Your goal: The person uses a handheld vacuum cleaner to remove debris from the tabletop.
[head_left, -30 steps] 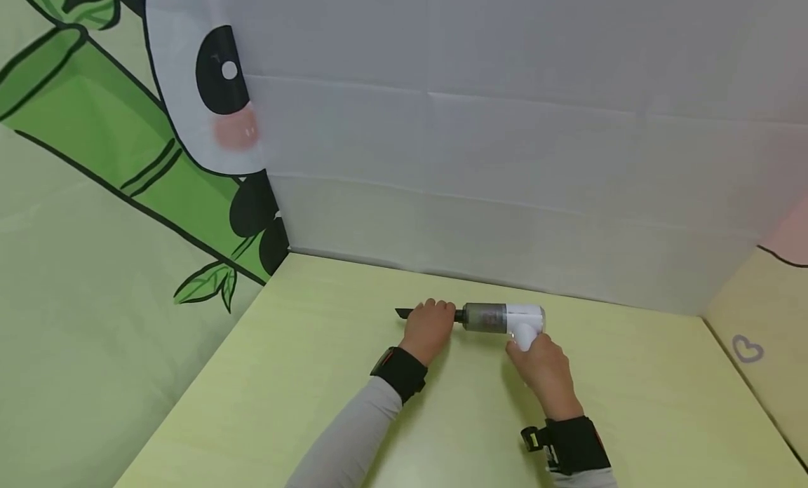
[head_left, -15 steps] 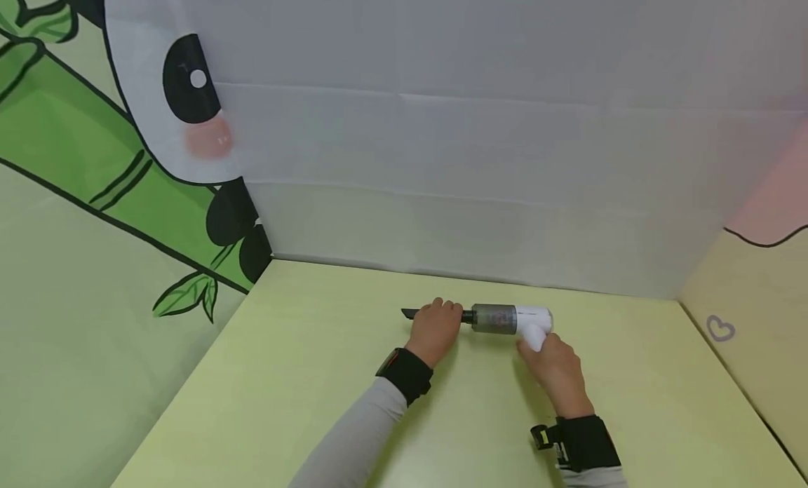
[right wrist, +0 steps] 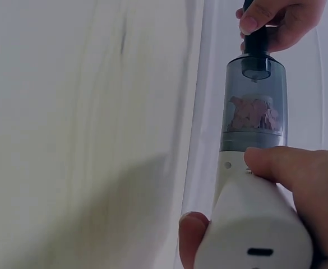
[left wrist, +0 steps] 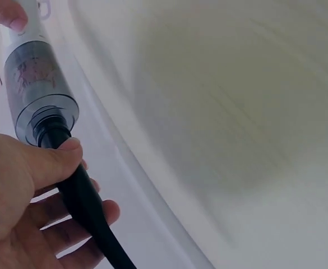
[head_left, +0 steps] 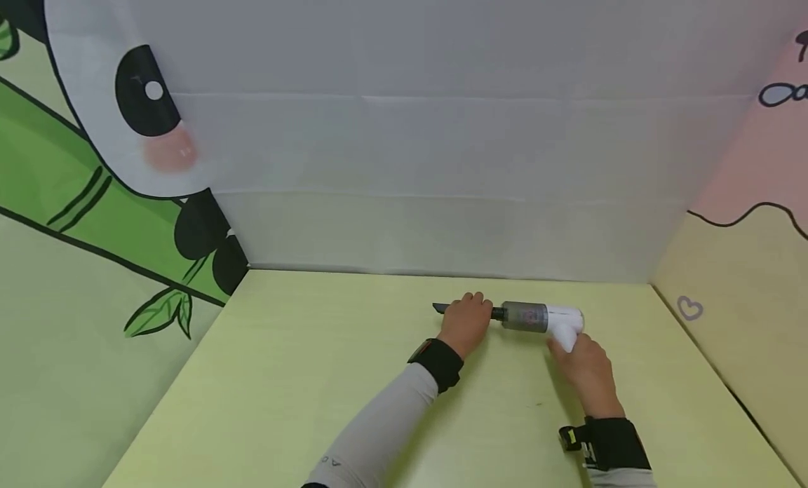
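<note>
A white handheld vacuum cleaner [head_left: 564, 320] with a smoky clear dust cup [right wrist: 254, 106] is held level above the table. Pinkish scraps show inside the cup. My right hand [head_left: 588, 372] grips its white handle, the thumb [right wrist: 273, 163] lying on top near the cup end. My left hand [head_left: 466, 323] grips the black nozzle [left wrist: 85, 199] where it leaves the cup, thumb on one side and fingers curled beneath. The nozzle's slanted tip [head_left: 440, 308] sticks out to the left past my left hand.
The pale yellow table [head_left: 303, 376] runs back to a grey-white wall sheet [head_left: 410, 158]. A printed panel with green bamboo stands at the left [head_left: 63, 193], and a pink and cream panel [head_left: 745, 278] at the right. A small dark speck [head_left: 539, 404] lies on the table.
The head view has turned to the right. Both hands and the vacuum cleaner appear further right in it, with the same grips on handle and nozzle.
</note>
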A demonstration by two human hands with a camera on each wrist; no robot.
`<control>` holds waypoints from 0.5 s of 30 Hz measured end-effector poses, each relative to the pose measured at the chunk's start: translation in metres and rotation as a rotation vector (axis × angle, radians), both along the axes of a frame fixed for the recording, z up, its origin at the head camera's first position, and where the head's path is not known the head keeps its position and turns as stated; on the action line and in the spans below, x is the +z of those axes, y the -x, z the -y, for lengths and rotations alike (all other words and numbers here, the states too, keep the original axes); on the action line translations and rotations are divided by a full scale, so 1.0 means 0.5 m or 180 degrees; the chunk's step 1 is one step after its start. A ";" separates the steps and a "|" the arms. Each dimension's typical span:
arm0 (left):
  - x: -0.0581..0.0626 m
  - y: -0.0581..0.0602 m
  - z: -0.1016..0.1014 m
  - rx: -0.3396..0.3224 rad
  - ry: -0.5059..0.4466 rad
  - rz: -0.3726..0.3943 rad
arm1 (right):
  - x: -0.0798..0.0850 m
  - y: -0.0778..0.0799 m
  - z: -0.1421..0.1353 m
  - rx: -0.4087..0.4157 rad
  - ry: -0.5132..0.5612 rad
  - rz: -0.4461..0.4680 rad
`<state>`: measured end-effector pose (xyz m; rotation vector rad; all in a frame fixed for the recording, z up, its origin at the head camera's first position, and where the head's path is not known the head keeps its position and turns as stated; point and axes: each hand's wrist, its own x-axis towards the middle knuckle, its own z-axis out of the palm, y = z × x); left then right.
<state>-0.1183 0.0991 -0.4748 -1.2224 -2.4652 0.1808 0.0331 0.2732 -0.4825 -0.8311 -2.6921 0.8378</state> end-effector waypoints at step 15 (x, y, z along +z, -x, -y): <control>-0.023 -0.067 -0.105 -0.0575 0.0109 0.0036 | 0.005 -0.116 -0.062 -0.0476 -0.0006 0.0007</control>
